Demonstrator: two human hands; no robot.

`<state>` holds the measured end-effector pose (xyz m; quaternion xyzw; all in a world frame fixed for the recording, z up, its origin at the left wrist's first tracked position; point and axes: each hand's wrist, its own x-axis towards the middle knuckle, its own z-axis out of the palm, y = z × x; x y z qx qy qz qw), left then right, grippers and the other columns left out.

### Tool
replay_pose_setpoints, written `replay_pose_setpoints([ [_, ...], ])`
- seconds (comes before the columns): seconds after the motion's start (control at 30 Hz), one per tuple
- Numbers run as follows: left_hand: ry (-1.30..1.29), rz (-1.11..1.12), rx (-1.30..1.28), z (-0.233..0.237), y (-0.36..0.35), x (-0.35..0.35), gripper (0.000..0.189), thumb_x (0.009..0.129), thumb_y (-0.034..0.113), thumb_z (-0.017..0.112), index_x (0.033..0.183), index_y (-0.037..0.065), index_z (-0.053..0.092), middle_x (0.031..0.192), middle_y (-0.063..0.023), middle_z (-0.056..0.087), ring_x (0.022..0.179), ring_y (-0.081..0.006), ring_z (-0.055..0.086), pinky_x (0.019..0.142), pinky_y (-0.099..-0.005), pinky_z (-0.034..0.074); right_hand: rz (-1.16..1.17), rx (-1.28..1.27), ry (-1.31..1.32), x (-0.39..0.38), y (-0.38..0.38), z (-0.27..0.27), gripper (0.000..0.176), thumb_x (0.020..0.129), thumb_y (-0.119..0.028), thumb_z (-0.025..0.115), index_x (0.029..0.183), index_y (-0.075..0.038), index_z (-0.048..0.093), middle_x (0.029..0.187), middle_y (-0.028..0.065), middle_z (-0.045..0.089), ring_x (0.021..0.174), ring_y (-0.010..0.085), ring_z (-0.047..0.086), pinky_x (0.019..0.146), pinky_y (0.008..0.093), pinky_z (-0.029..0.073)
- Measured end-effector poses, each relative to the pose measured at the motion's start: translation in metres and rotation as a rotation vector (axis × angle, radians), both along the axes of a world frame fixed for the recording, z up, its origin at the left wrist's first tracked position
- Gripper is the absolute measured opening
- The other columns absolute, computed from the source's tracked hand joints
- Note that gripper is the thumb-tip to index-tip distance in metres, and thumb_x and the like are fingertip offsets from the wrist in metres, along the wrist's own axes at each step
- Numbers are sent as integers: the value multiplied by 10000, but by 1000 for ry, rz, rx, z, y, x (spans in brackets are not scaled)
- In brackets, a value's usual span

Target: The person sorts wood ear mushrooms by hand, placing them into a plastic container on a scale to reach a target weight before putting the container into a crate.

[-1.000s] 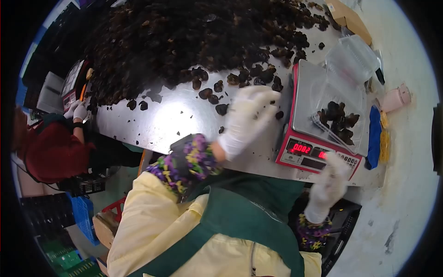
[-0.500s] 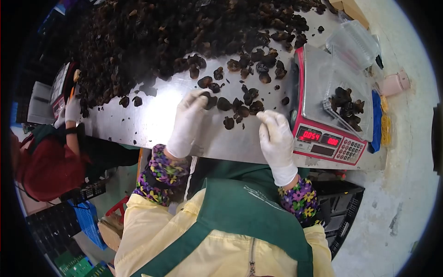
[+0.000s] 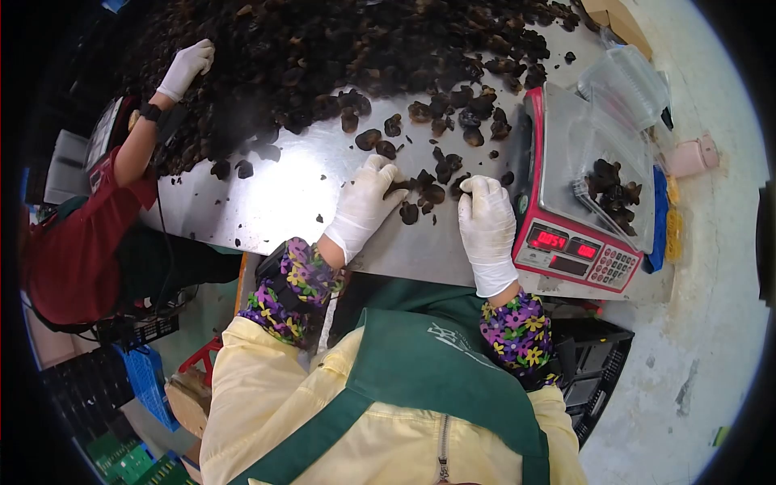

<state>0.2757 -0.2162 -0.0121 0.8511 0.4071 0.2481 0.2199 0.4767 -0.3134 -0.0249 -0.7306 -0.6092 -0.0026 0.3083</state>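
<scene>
Dark brown wood ear mushrooms (image 3: pixel 433 194) lie loose on the metal table between my two gloved hands. My left hand (image 3: pixel 365 200) is low over the table, its fingers curled on a mushroom piece that they partly cover. Opposite it, my right hand (image 3: pixel 488 222) has its fingers bent together, with a dark mushroom piece at the fingertips. A red-rimmed scale (image 3: pixel 566 252) stands to the right, its display reading 0.054. On its pan sits a clear plastic box (image 3: pixel 594 204) holding several mushrooms.
A large mushroom heap (image 3: pixel 267 61) covers the back of the metal table (image 3: pixel 283 202). Clear plastic boxes (image 3: pixel 626 81) stand behind the scale, with a pink container (image 3: pixel 695 155) and a blue cloth (image 3: pixel 659 222) to the right. A co-worker's gloved hand (image 3: pixel 187 69) reaches over the heap at left.
My left hand has shifted right and down, onto a piece that lay on the table. My right hand moved slightly upward. The co-worker's arm swung up over the heap.
</scene>
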Motion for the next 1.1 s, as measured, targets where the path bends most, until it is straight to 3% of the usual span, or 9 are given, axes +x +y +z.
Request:
replay_pose_setpoints([
  [0.1, 107, -11, 26, -3, 5, -8, 197, 856, 31, 703, 1036, 33, 622, 1011, -112, 651, 910, -224, 674, 796, -332, 532, -9, 38, -62, 4, 8, 12, 342, 844, -151, 710, 1179, -147, 639, 1145, 82, 630, 1001, 299, 615, 838, 432, 532],
  [0.17, -226, 157, -175, 1, 8, -15, 194, 887, 56, 654, 1078, 69, 619, 990, -155, 679, 904, -367, 676, 786, -403, 545, -10, -18, -96, 1, 17, 20, 423, 844, -190, 723, 1256, -189, 624, 1211, 71, 631, 1072, 282, 607, 872, 440, 526],
  [0.23, -307, 237, -53, 8, 23, -20, 294, 908, 57, 626, 1194, 125, 638, 986, -157, 694, 898, -350, 691, 791, -403, 543, -18, -43, -136, -5, 28, 19, 449, 845, -205, 727, 1280, -209, 616, 1239, 66, 629, 1109, 275, 596, 900, 442, 514],
  [0.3, -182, 254, 162, 10, 48, -26, 262, 900, 121, 676, 1161, 123, 661, 1027, -156, 672, 925, -346, 674, 803, -414, 536, -27, -66, -183, -8, 37, 13, 474, 845, -220, 732, 1303, -229, 608, 1267, 62, 627, 1146, 268, 585, 929, 444, 501],
  [0.4, 40, 321, 41, 18, 70, -15, 291, 880, 131, 720, 1167, 99, 684, 1051, -146, 663, 966, -340, 658, 829, -388, 526, 1, -15, -250, -8, 43, 3, 467, 841, -224, 729, 1292, -239, 611, 1206, 46, 638, 1149, 262, 576, 941, 449, 478],
  [0.63, 127, 162, -57, 6, 61, -21, 200, 865, 156, 722, 999, 48, 620, 992, -182, 647, 923, -335, 660, 804, -375, 524, 41, 62, -50, -11, -8, 8, 255, 793, -65, 701, 1033, -144, 665, 1012, 69, 604, 1021, 300, 577, 866, 419, 486],
  [0.77, -397, 208, -32, 10, 69, -10, 257, 894, 78, 615, 1149, 106, 638, 1010, -151, 687, 980, -359, 662, 845, -432, 514, 2, 227, 169, -14, -31, 4, 294, 764, 61, 648, 1023, -76, 632, 1027, 128, 582, 994, 331, 568, 881, 441, 485],
  [0.9, -148, 84, 19, 5, 102, 8, 301, 939, 113, 621, 1235, 94, 669, 1045, -156, 672, 987, -297, 649, 876, -346, 508, 21, 177, 138, -11, -29, 6, 309, 801, 34, 645, 1086, -84, 630, 1042, 138, 579, 983, 341, 562, 865, 444, 483],
  [1.1, 228, 87, 62, 2, 98, 19, 272, 874, 236, 709, 1114, 113, 672, 999, -168, 630, 1023, -358, 619, 840, -455, 500, 3, 74, 69, -9, -31, 8, 286, 823, -4, 664, 1096, -84, 640, 1032, 132, 579, 971, 348, 559, 855, 448, 482],
])
